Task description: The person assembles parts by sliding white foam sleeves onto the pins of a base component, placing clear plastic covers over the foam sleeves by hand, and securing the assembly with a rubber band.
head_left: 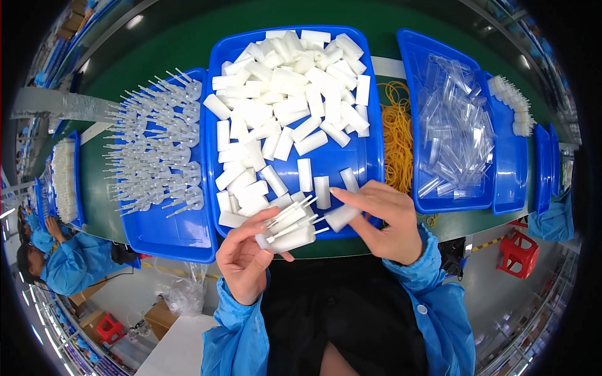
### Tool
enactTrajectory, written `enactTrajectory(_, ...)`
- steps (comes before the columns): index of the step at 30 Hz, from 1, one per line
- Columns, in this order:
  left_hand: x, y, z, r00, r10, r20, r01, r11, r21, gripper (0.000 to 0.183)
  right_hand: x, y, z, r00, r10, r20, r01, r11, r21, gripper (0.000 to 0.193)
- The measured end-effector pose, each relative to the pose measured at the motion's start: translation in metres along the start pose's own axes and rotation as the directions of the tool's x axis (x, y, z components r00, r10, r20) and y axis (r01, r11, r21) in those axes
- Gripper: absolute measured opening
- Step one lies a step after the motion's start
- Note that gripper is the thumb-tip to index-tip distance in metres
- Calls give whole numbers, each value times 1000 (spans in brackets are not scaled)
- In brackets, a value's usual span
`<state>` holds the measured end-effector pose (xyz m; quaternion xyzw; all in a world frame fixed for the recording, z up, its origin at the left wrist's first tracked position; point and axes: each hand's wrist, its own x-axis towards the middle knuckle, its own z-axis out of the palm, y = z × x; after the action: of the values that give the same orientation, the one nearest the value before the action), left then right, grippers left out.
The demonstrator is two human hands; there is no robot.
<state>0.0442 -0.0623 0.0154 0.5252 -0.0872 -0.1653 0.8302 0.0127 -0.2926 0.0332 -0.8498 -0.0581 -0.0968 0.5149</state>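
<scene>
Above the near edge of the middle blue tray (376, 156), my left hand (243, 258) grips a white plastic piece with several thin prongs (272, 239). A white foam cylinder (296, 240) sits over one of its prongs; others stick out bare. Between the thumb and fingers of my right hand (394, 227) is another white foam cylinder (342, 217), close to the prong tips. Whether a prong has entered it, I cannot tell. Many loose foam cylinders (288, 81) are heaped in the middle tray.
Left of the middle tray, a blue tray (169, 238) carries rows of pronged white pieces (153, 150). Yellow rubber bands (396, 144) lie to its right, then a blue tray of clear plastic pieces (454, 131). A co-worker in blue (81, 260) sits far left; a red stool (519, 254) stands right.
</scene>
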Motion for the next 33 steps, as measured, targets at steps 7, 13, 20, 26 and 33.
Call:
enactTrajectory(7, 0, 1, 6, 999, -23, 31, 22, 999, 30, 37, -14, 5, -10, 951, 291, 103, -287, 711, 643, 28)
enactTrajectory(13, 0, 1, 9, 999, -21, 25, 19, 996, 88, 36, -9, -3, -2, 950, 310, -22, -259, 830, 494, 22)
enactTrajectory(20, 2, 3, 5, 990, 20, -139, -7, 995, 95, 34, 0, -7, -1, 1000, -15, 16, 21, 848, -530, 23)
enactTrajectory(26, 0, -1, -1, 994, 32, -102, -16, 988, 153, 35, -4, -8, -12, 985, 106, 134, -13, 828, -561, 30)
enactTrajectory(33, 1, 0, -4, 999, -2, -52, 4, 999, 41, 34, -2, -9, -10, 968, 92, 233, 46, 848, -527, 19)
